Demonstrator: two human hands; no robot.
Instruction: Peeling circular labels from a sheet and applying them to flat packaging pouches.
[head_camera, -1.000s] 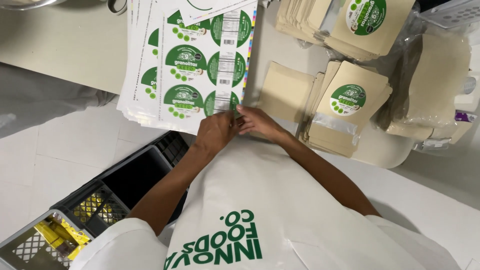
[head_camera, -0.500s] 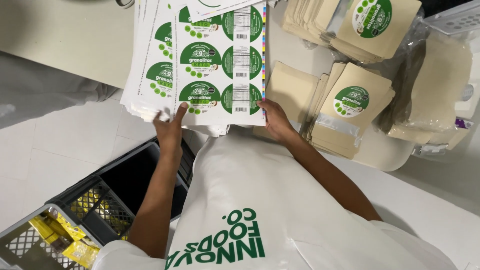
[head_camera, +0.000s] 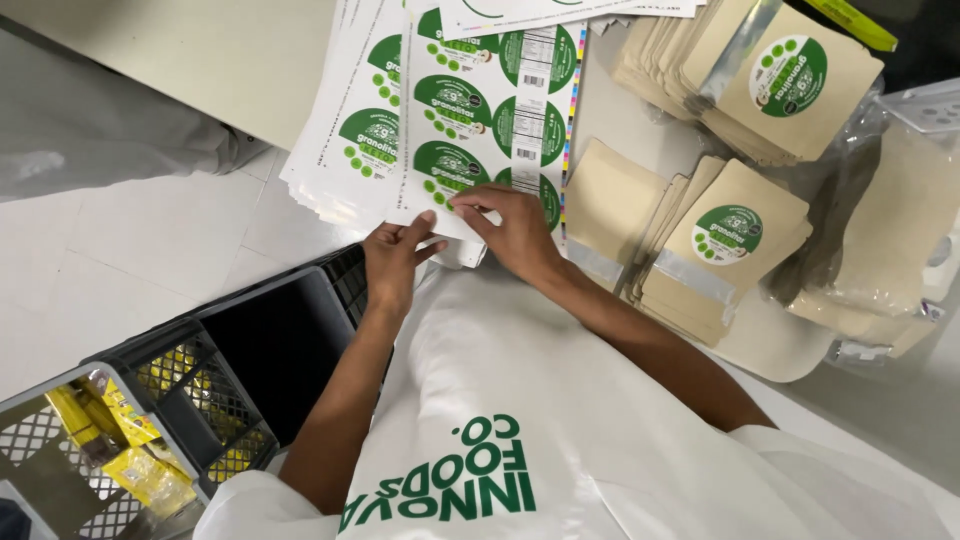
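A white sheet of round green labels (head_camera: 480, 110) lies on top of a stack of similar sheets (head_camera: 335, 150) at the table edge. My left hand (head_camera: 395, 262) pinches the sheet's near left corner between thumb and fingers. My right hand (head_camera: 515, 230) rests flat on the sheet's bottom row, fingertips on a green label (head_camera: 445, 170). Whether a label is lifting off I cannot tell.
Stacks of tan pouches, some with a green round label, lie to the right (head_camera: 725, 245) and at top right (head_camera: 775, 80). Clear plastic bags of pouches (head_camera: 900, 230) sit at the far right. Dark plastic crates (head_camera: 250, 370) stand on the floor at lower left, one holding yellow packets (head_camera: 130, 450).
The left hand came in from the sheet's lower left to its near corner. The right hand slid left onto the bottom row of labels. The view shifted slightly.
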